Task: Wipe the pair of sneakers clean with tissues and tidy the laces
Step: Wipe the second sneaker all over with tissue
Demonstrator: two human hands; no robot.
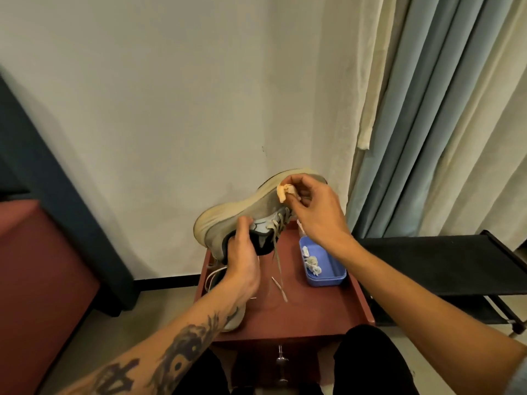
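Observation:
A grey sneaker [242, 208] with a thick cream sole is held up on its side above the red cabinet top [308, 309]. My left hand [242, 258] grips it at the dark heel collar. My right hand [316, 212] pinches a crumpled tissue [283, 192] against the upper near the toe. The loose laces [278, 269] hang down to the cabinet top. The second sneaker [231, 317] lies under my left forearm, mostly hidden.
A blue plastic box [328, 273] with several used tissue wads sits on the right of the cabinet top. A black folding rack [445, 266] stands to the right, curtains [442, 109] behind it. The white wall is close behind the sneaker.

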